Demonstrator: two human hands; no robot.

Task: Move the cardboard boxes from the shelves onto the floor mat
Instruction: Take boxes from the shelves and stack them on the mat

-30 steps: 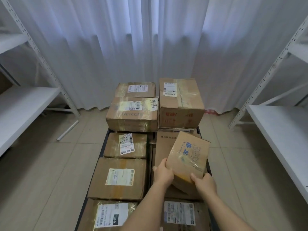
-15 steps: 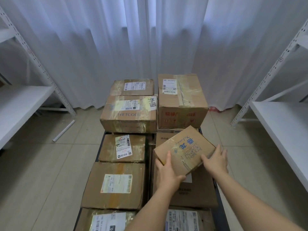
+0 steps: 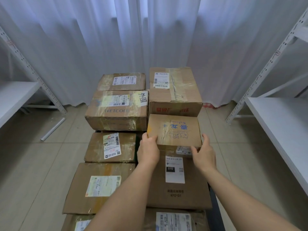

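Head view: my left hand (image 3: 148, 150) and right hand (image 3: 204, 152) hold the small box (image 3: 173, 130) by its near corners, fingers curled round the edges with the thumbs on top, so both have it pinched rather than lying flat. The box sits level on the flat box (image 3: 178, 192), its far edge touching or just beside the tall box (image 3: 175, 90), with the mat (image 3: 215, 212) showing only as a dark strip at the pile's right edge. I judge the risk to be in the letting go: the small box rests on another carton, not on the mat itself, and if I pull away unevenly it could skew against the tall box or slide on the taped, glossy top below. My grip is only at the near corners, so a sudden shift would tip the far end. The left row (image 3: 110, 147) is packed close, leaving little room to correct. All cartons are taped shut; I cannot tell what is in them. The shelf (image 3: 281, 124) on my right and the shelf (image 3: 15, 95) on my left show bare white boards.
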